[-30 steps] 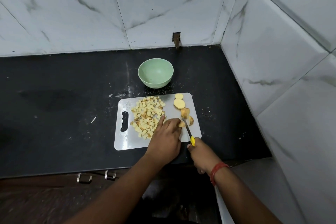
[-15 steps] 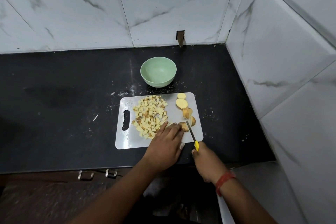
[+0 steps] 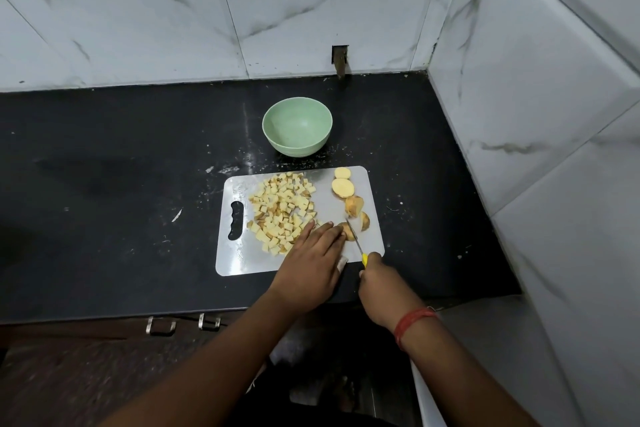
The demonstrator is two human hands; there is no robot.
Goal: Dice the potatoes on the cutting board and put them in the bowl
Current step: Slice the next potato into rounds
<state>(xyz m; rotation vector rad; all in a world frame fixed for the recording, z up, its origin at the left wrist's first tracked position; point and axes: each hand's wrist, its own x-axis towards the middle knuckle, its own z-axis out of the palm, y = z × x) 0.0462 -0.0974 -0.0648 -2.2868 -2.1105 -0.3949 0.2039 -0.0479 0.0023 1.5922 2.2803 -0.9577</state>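
A white cutting board (image 3: 239, 253) lies on the black counter. A heap of diced potato (image 3: 282, 210) covers its left half. Round potato slices (image 3: 343, 186) and skin-on pieces (image 3: 355, 206) lie along its right side. My left hand (image 3: 313, 263) presses a potato piece (image 3: 346, 229) down with its fingertips. My right hand (image 3: 381, 286) grips a yellow-handled knife (image 3: 356, 243), whose blade sits against that piece. The pale green bowl (image 3: 297, 130) stands empty just behind the board.
White marble-tiled walls close the counter at the back and on the right. The black counter (image 3: 104, 184) stretches to the left of the board, with small scraps on it. Two metal drawer handles (image 3: 161, 326) sit under the front edge.
The knife has drawn back slightly toward me along the potato piece. My left hand stays on the same piece.
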